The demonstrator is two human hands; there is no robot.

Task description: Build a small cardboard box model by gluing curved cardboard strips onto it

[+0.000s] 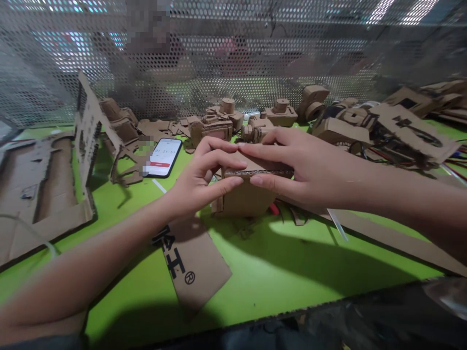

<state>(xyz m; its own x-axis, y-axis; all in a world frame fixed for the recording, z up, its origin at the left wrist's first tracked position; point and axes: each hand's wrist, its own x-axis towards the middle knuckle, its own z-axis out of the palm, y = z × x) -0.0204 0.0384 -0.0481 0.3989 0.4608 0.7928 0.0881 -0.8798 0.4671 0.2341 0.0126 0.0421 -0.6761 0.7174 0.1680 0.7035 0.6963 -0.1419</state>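
Note:
A small cardboard box [246, 197] stands on the green table in front of me, a corrugated edge showing along its top front. My left hand [207, 170] grips its left side, thumb against the front and fingers over the top panel. From the right, my right hand [284, 163] pinches the same top edge, thumb below and fingers above. The two thumbs almost meet at the middle of the edge. A flat cardboard piece with black printing [204, 265] lies just left of the box, nearer to me. Part of the box's top is hidden by my fingers.
A phone with a running timer [163, 158] lies left of the box. Cardboard models [211, 127] line the back before a perforated metal screen [219, 63]. A large cut cardboard tray [54, 194] stands left; a long cardboard strip [383, 238] and wired cardboard parts [401, 129] lie right.

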